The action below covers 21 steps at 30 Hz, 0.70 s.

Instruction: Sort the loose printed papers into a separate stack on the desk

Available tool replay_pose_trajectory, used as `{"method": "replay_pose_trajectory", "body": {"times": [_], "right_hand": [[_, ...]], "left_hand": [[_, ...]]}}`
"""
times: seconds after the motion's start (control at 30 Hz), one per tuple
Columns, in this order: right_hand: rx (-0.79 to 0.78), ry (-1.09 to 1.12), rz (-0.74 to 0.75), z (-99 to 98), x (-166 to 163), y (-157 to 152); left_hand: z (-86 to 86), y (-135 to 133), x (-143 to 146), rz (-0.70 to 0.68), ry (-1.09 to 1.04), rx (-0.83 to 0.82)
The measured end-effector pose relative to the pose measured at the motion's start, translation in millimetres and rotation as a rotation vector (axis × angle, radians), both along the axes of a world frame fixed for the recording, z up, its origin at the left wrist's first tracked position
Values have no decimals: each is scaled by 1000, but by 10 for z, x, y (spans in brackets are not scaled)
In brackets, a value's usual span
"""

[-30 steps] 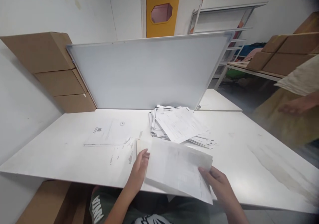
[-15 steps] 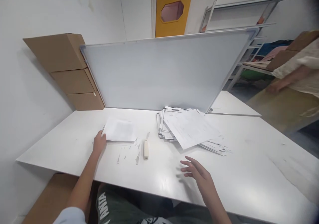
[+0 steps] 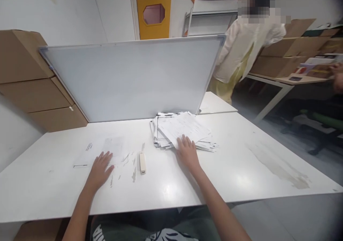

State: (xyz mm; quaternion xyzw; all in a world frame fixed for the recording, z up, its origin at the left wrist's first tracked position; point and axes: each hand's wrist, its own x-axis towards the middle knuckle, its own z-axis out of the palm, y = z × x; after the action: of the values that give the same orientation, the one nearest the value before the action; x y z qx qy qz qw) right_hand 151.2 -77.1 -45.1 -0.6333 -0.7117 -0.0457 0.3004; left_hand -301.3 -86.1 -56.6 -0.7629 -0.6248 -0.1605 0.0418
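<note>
A white desk (image 3: pixel 241 169) seen from above, with two bare hands on it. There are two lots of paper: one loose pile of papers (image 3: pixel 184 126) at the middle back, and one thin set of sheets (image 3: pixel 107 146) lying flat to the left. One small cream stapler (image 3: pixel 142 161) lies between them. One whiteboard (image 3: pixel 134 76) stands on edge along the back of the desk, three cardboard boxes (image 3: pixel 26 80) are stacked to its left, and one other person (image 3: pixel 241 51) in a pale top stands behind its right end.

Half a second ago the left hand was at the left edge of the thin set and the right hand hovered over bare desk; now both are down on paper. The stapler has not moved. The other person, then at the far right edge of the view, is now further in.

The left hand (image 3: pixel 100 167) lies palm down on the near edge of the thin set, its grip open and its fingers spread. The right hand (image 3: pixel 187 151) lies palm down on the near edge of the loose pile, its grip also open, fingers fanned forward. Both forearms reach straight out from the body.
</note>
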Motion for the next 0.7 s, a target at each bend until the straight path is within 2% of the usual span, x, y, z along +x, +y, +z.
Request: {"method": "replay_pose_trajectory", "body": {"times": [0.07,0.2,0.3,0.37,0.43,0.5,0.57,0.63,0.7], "right_hand": [[27,-87,-22,-46,26,70],[179,-52,-93,-134,196,-87],[297,-31,-102,-194,307,-374],[349,-22,-107,-233,344,-594],[389,13,-129,-270,358,-809],[423,86,-185,-299,366,-998],[440,181,-260,-315,384,-1151],[434,274,-328,-318,424,-1264],[425,332,-356,-310,485,-1343]], "left_hand": [[-34,-14,7,-3,8,-84],[-24,15,-19,136,-33,-52],[63,-11,48,124,-32,97],[152,-90,242,64,-71,240],[233,-226,609,-17,-170,344],[280,-402,1135,-125,-290,358],[291,-562,1748,-317,-360,277],[287,-627,2348,-544,-339,117],[285,-544,2860,-646,-272,30]]}}
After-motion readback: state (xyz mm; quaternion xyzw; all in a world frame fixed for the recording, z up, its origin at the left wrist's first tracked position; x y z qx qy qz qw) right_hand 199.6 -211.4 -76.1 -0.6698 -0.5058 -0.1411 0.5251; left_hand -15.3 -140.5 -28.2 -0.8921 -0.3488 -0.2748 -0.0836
